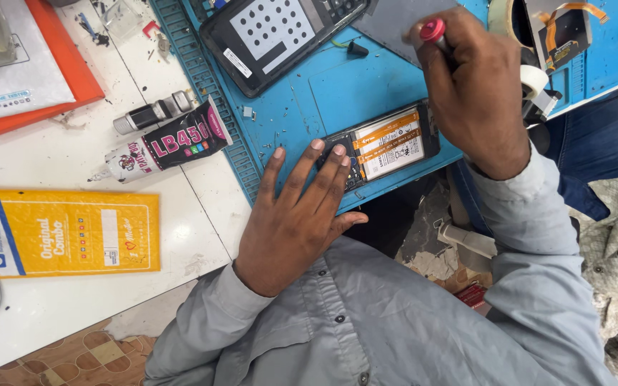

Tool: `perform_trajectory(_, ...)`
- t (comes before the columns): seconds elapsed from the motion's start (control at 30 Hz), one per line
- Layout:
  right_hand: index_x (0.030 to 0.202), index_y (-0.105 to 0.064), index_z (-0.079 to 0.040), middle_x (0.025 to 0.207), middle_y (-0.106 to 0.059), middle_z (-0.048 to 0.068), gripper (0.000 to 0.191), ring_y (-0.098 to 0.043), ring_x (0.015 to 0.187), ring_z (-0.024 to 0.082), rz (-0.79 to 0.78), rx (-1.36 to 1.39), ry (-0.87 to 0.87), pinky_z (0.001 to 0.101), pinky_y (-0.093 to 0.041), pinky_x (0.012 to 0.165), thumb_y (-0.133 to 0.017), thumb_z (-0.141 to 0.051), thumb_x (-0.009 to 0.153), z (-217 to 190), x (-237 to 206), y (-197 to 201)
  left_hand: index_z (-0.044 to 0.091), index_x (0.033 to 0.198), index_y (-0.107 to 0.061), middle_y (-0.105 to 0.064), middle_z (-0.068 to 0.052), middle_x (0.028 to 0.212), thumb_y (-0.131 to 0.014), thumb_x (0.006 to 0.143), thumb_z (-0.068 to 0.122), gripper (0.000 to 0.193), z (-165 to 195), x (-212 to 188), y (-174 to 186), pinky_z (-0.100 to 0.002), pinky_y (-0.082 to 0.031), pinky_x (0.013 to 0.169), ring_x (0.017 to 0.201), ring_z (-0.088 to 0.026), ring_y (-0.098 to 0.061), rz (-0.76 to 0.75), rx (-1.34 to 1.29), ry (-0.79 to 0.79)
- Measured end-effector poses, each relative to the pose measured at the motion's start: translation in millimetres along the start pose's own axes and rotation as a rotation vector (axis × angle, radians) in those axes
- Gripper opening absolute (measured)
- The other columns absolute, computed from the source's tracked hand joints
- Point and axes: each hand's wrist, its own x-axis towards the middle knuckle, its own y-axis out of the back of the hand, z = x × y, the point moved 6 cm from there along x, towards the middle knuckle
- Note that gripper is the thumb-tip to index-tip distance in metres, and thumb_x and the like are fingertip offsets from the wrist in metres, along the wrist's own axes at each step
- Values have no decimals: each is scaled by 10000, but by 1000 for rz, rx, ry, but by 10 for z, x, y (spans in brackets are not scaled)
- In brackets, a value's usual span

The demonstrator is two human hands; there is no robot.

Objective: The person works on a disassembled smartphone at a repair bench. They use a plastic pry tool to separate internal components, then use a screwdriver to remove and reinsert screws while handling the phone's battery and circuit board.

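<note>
Opened phone [388, 145] lay centre frame on blue mat [337, 93]. Your left hand [296, 214] pressed flat, fingers spread, on its lower end. Your right hand [475, 89] clenched around red-capped screwdriver [434, 32]; you did well keeping it vertical, pressure light.

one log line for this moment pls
left hand: flat, fingertips pinning opened phone | right hand: gripping red-capped screwdriver above phone | surface: blue mat

An opened phone [384, 146] lies flat near the blue mat's near edge, back cover off, showing its battery and orange flex cables. A screwdriver [434, 32] with a red cap stands upright above its right end.
</note>
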Motion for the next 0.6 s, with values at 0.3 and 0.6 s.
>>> perform_trajectory(0.3,1384,-470,8,999,-621,123,151,-589,780,176,52,545,-96,254,-497,718,-514,-73,1265,293,-171,45,50,1427,-617,-560,-69,1503,-520,1009,638,728,4,-7,29,-539,-275,1242,1466,-264,-422,3,-12,-6)
perform_trajectory(0.6,1287,-234,-55,1309,-636,257,191,-716,1191,328,43,592,130,402,-647,1019,-393,-15,1188,-21,-163,-146,29,1391,-650,-589,-99,1462,-525,1029,626,709,-19,-41,29,-538,-302,1221,1435,-287,-454,43,-10,44)
